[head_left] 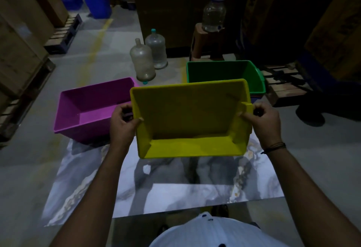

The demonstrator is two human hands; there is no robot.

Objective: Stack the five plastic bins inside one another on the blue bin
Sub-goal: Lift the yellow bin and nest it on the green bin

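Note:
I hold a yellow bin [191, 117] in the air over the marbled floor sheet, its opening tilted toward me. My left hand [122, 123] grips its left rim and my right hand [265, 123] grips the handle on its right side. A purple bin [88, 110] sits upright on the floor to the left, partly behind my left hand. Behind the yellow bin at the right stands a green bin [224, 71]; a thin strip of blue and orange shows under its right edge, nested in other bins that are mostly hidden.
A marbled sheet [175, 184] covers the floor in front of me. Two large clear water jugs [150, 59] stand behind the bins. A brown stool with a water dispenser [213, 20] is at the back, wooden pallets [287, 88] at right, cartons at left.

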